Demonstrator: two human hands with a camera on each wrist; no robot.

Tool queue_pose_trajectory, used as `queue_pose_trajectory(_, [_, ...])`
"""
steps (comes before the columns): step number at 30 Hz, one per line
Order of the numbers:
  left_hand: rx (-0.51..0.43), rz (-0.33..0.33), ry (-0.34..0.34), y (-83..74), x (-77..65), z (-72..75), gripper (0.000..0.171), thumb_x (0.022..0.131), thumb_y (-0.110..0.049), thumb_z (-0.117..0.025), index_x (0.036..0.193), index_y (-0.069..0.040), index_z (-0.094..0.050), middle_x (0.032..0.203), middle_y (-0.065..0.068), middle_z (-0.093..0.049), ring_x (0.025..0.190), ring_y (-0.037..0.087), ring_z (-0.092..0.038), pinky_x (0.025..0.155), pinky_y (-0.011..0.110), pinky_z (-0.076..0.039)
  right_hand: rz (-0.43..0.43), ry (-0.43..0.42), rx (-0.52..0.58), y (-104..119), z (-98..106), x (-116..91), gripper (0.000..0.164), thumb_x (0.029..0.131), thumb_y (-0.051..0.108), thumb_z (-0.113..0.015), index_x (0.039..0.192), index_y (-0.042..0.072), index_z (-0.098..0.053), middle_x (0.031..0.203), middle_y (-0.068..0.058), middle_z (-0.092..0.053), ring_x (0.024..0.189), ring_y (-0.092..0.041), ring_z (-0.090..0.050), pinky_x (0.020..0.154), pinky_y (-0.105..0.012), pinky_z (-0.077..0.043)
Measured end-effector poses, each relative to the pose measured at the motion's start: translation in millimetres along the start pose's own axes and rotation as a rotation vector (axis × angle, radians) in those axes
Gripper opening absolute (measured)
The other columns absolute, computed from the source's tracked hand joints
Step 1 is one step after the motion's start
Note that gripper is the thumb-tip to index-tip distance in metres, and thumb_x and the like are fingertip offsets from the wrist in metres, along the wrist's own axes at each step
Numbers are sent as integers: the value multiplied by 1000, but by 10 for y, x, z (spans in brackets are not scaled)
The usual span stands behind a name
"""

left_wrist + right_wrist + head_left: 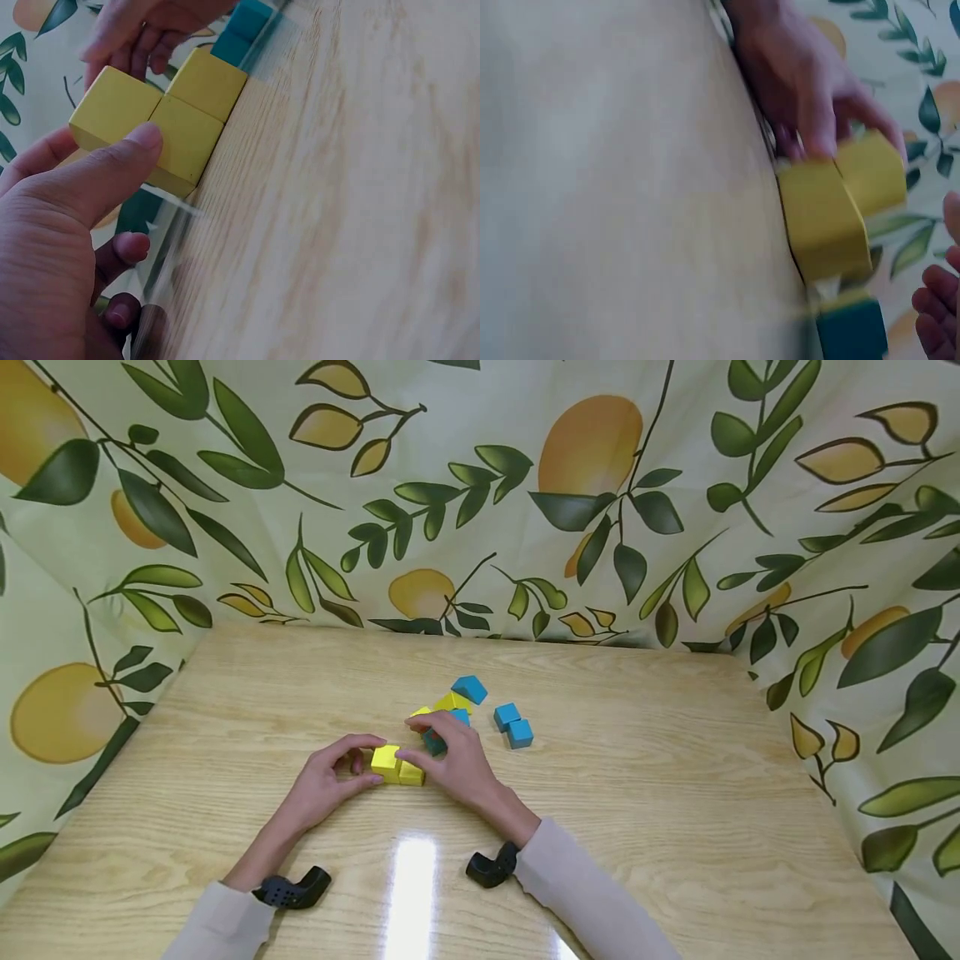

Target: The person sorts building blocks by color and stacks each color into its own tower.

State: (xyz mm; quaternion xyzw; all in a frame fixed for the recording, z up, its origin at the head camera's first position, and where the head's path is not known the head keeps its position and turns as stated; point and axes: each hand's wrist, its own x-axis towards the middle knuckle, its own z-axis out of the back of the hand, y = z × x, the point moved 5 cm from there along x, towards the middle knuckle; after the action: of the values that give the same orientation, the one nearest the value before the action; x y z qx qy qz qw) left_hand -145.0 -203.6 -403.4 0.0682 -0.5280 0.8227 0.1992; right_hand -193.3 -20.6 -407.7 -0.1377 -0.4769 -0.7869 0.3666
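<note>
My left hand (324,781) pinches a small stack of yellow blocks, thumb on the near side. In the left wrist view, an upper yellow block (112,105) rests on a lower yellow block (187,142), and the left thumb lies across their seam. Against the lower one sits another yellow block (210,82). My right hand (461,764) hovers just right of the stack with loosely bent fingers and nothing visible in its grasp. Whether its thumb touches the stack, I cannot tell. Its fingers (937,304) show apart from the blocks in the right wrist view.
Behind the right hand lies a loose group with a blue triangular block (470,688), a yellow block (452,702) and other blocks partly hidden by that hand. Two blue cubes (513,725) sit to its right. A leaf-patterned cloth (480,527) borders the wooden table (637,793).
</note>
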Motion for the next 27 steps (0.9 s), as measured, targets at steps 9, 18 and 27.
queue_pose_trajectory(9, [20,33,-6,9,10,-1,44,77,5,-76,117,-4,-62,79,18,-54,71,30,-48,61,29,-40,17,6,-207,-250,245,212,24,87,11,-71,111,13,-68,106,2,-66,101,-14,-51,87,-30,-42])
queue_pose_trajectory(18, [-9,47,17,24,29,-47,42,78,4,-75,117,-5,-62,80,19,-54,72,30,-48,62,29,-41,-141,273,-295,-440,186,303,29,90,20,-69,118,23,-68,108,6,-65,114,-16,-43,93,-38,-34])
queue_pose_trajectory(27, [0,50,1,16,-10,-17,42,77,4,-76,116,-5,-62,79,18,-54,71,31,-48,61,30,-41,-250,270,-221,-469,147,335,29,87,24,-72,116,20,-69,111,4,-65,106,-15,-46,90,-36,-36])
